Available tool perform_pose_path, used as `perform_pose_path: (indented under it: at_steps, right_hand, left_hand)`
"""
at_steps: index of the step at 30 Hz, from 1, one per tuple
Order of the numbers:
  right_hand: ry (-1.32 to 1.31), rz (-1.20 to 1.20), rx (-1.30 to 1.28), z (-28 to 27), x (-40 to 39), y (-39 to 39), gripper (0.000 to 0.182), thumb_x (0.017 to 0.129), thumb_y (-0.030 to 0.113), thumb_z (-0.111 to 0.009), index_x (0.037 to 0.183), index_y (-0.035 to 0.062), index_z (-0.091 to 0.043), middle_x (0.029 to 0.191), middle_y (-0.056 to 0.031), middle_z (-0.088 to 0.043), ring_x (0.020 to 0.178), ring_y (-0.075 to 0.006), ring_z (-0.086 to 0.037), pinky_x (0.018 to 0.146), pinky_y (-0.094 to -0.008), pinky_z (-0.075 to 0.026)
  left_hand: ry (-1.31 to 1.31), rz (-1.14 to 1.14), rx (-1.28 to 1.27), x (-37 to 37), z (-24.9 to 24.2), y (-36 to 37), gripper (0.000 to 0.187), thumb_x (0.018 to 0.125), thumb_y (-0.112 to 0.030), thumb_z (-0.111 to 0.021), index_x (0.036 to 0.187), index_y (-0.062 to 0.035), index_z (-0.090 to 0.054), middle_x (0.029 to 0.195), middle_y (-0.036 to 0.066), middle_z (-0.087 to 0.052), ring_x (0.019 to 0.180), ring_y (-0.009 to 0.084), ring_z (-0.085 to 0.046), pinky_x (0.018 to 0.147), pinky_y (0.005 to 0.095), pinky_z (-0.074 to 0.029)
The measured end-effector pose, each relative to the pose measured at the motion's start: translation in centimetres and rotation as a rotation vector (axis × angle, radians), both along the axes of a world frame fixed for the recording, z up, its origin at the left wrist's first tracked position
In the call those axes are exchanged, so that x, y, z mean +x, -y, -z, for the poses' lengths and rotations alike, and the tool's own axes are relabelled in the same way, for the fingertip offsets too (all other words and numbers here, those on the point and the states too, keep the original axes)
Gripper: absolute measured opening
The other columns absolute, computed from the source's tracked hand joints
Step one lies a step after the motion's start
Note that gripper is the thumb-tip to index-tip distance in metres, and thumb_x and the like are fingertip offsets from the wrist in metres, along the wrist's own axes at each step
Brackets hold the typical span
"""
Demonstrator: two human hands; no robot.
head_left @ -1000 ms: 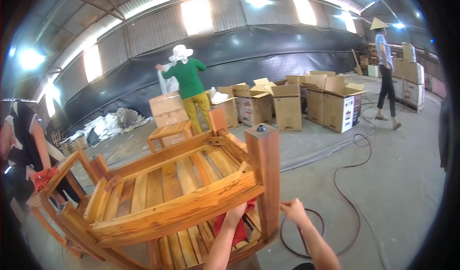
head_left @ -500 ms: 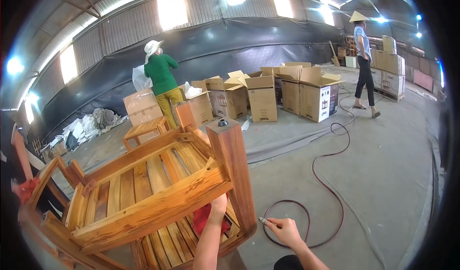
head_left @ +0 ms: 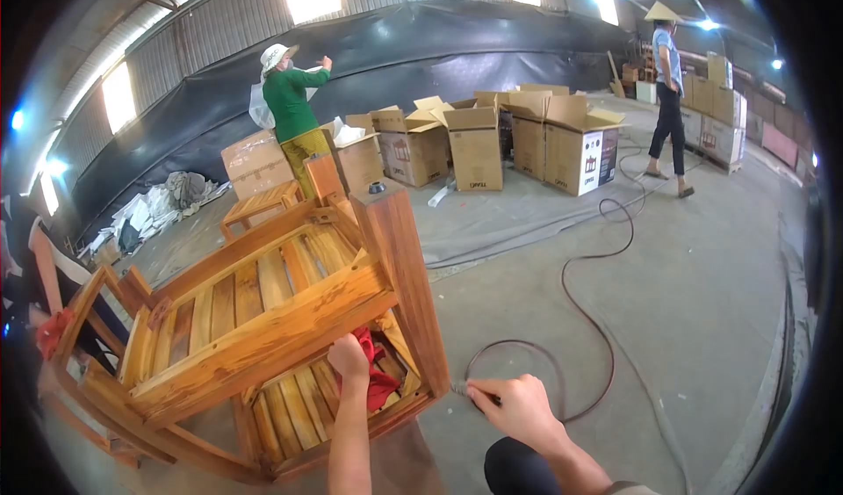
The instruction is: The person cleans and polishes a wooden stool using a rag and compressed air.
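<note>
A slatted wooden piece of furniture (head_left: pixel 263 337), tipped over with a thick leg (head_left: pixel 399 275) toward me, fills the lower left. My left hand (head_left: pixel 349 357) reaches into the gap between its two slatted panels, closed on a red cloth (head_left: pixel 379 381) that hangs over the lower slats. Just right of the leg's bottom end, my right hand (head_left: pixel 514 407) is closed around an air hose nozzle (head_left: pixel 459 389); its metal tip points left at the wood. A dark red hose (head_left: pixel 606 319) loops on the floor behind that hand.
At the left edge, another person's hand with a red cloth (head_left: pixel 54 332) is at the furniture's far end. Open cardboard boxes (head_left: pixel 474 152) stand behind, with a person in green (head_left: pixel 294 108) beside them. Another person (head_left: pixel 669 100) stands at the back right near stacked cartons (head_left: pixel 716 117).
My left hand has moved left and up with the red cloth, out from behind the rail. My right hand has turned over slightly. The person in green has raised an arm.
</note>
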State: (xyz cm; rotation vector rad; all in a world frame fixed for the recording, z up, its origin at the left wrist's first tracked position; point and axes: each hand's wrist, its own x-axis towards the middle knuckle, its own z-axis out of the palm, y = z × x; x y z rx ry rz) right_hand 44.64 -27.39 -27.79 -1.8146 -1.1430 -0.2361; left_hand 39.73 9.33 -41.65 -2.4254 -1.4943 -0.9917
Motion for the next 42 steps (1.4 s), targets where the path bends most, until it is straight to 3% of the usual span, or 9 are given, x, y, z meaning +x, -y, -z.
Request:
perform_pose_path:
  at_steps: [4, 10, 13, 18, 21, 23, 27, 33, 42]
  right_hand:
    - [0.003, 0.125, 0.137, 0.8, -1.9, -1.1, 0.02, 0.089, 0.018, -0.07, 0.104, 0.0065, -0.075, 0.061, -0.0116, -0.064, 0.053, -0.0307, -0.062, 0.049, -0.0393, -0.049]
    - [0.033, 0.052, 0.098, 4.0, -1.3, -1.6, 0.025, 0.089, 0.02, -0.069, 0.11, 0.0053, -0.072, 0.058, -0.0105, -0.062, 0.05, -0.0294, -0.061, 0.045, -0.0381, -0.046]
    - [0.064, 0.033, -0.177, 3.7, -1.9, -1.2, 0.027, 0.089, 0.021, -0.069, 0.112, 0.0068, -0.071, 0.061, -0.0113, -0.063, 0.05, -0.0302, -0.061, 0.045, -0.0386, -0.047]
    - [-0.012, -0.268, -0.104, 2.0, -6.6, -1.4, 0.028, 0.088, 0.023, -0.07, 0.112, 0.0076, -0.072, 0.063, -0.0116, -0.065, 0.05, -0.0308, -0.062, 0.046, -0.039, -0.049]
    - [0.026, -0.435, -0.087, 1.6, -8.8, -2.6, 0.031, 0.089, 0.025, -0.069, 0.114, 0.008, -0.071, 0.059, -0.0103, -0.063, 0.046, -0.0292, -0.06, 0.044, -0.0389, -0.049]
    - [0.063, -0.498, -0.108, 1.9, -9.6, -3.8, 0.031, 0.089, 0.025, -0.069, 0.115, 0.0082, -0.07, 0.057, -0.0094, -0.062, 0.044, -0.0283, -0.058, 0.043, -0.039, -0.048]
    - [0.037, -0.522, -0.061, 5.2, -10.1, -7.4, 0.032, 0.09, 0.025, -0.068, 0.117, 0.0087, -0.07, 0.052, -0.0087, -0.059, 0.042, -0.0279, -0.056, 0.041, -0.0384, -0.047]
    - [0.048, -0.535, -0.162, 10.4, -10.1, -8.9, 0.032, 0.087, 0.025, -0.072, 0.115, 0.0104, -0.072, 0.055, -0.0079, -0.062, 0.042, -0.0257, -0.057, 0.042, -0.0362, -0.048]
    - [-0.153, -0.458, -0.047, 10.3, -9.4, -8.1, 0.032, 0.084, 0.018, -0.076, 0.113, 0.008, -0.072, 0.059, -0.0084, -0.065, 0.043, -0.0241, -0.06, 0.042, -0.0348, -0.049]
  left_hand:
    - [-0.077, 0.012, -0.039, -0.8, -0.4, 1.0, 0.015, 0.094, -0.011, -0.048, 0.097, -0.0003, -0.058, 0.103, 0.022, -0.062, 0.079, 0.0403, -0.069, 0.068, 0.0493, -0.055]
    - [-0.07, 0.06, -0.145, -1.4, -1.6, 3.0, 0.014, 0.093, -0.011, -0.05, 0.098, -0.0007, -0.058, 0.106, 0.022, -0.062, 0.09, 0.0421, -0.066, 0.075, 0.0499, -0.055]
    - [-0.12, 0.16, -0.139, -3.1, -1.2, 3.6, 0.013, 0.092, -0.012, -0.052, 0.093, -0.0017, -0.061, 0.103, 0.021, -0.064, 0.087, 0.0408, -0.068, 0.073, 0.0509, -0.055]
    - [-0.295, 0.26, -0.236, -7.1, -2.7, 1.5, 0.018, 0.091, -0.013, -0.054, 0.094, 0.0023, -0.063, 0.107, 0.025, -0.066, 0.094, 0.0423, -0.066, 0.076, 0.052, -0.054]
    - [-0.125, -0.071, -0.11, -10.3, 0.9, -5.3, 0.016, 0.088, -0.016, -0.061, 0.094, -0.0011, -0.066, 0.094, 0.019, -0.069, 0.09, 0.0393, -0.068, 0.076, 0.0501, -0.054]
    - [0.134, -0.073, 0.05, -15.1, -0.2, -7.2, 0.018, 0.09, -0.018, -0.06, 0.096, -0.0017, -0.067, 0.091, 0.018, -0.069, 0.09, 0.0374, -0.069, 0.075, 0.0487, -0.055]
    - [0.142, -0.178, 0.105, -22.0, -0.3, -8.2, 0.023, 0.09, -0.022, -0.06, 0.099, -0.0022, -0.066, 0.094, 0.019, -0.069, 0.092, 0.0376, -0.068, 0.078, 0.0498, -0.053]
    - [0.15, -0.162, 0.188, -18.4, 0.5, -7.8, 0.03, 0.09, -0.029, -0.061, 0.105, -0.003, -0.066, 0.099, 0.02, -0.069, 0.097, 0.038, -0.066, 0.083, 0.0513, -0.051]
    - [0.131, 0.024, 0.272, -9.5, 0.5, -6.3, 0.042, 0.09, -0.039, -0.061, 0.113, -0.0042, -0.065, 0.106, 0.021, -0.068, 0.103, 0.0385, -0.064, 0.091, 0.0536, -0.047]
